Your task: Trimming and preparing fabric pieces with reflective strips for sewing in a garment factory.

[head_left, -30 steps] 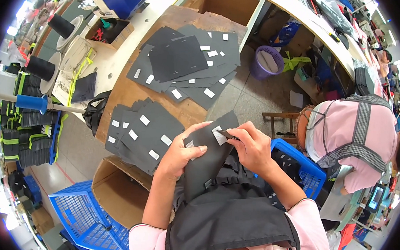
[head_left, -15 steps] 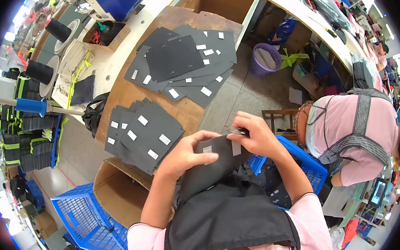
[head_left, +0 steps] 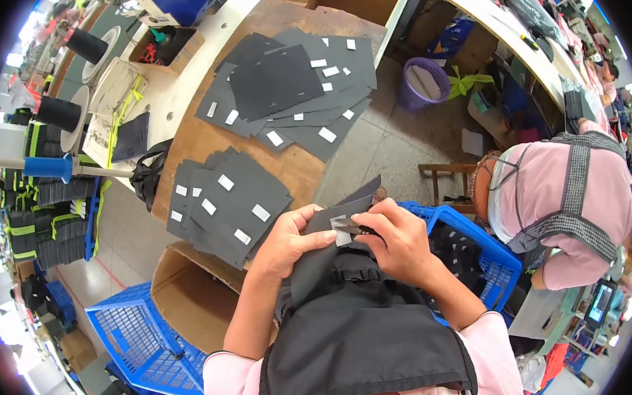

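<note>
1. Black fabric piece [head_left: 320, 259]: lower part hidden behind left hand [head_left: 290, 244] and apron [head_left: 361, 347].
2. White tag [head_left: 340, 232]: half covered by right hand [head_left: 398, 239]; small tool there too small to tell.
3. Blue crate [head_left: 478, 253]: contents mostly hidden by forearm.

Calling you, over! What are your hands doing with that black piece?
Left hand shut on black piece. Right hand pinching its white label. Stacks of black pieces on table, blue basket at right. Nothing blocking.
</note>
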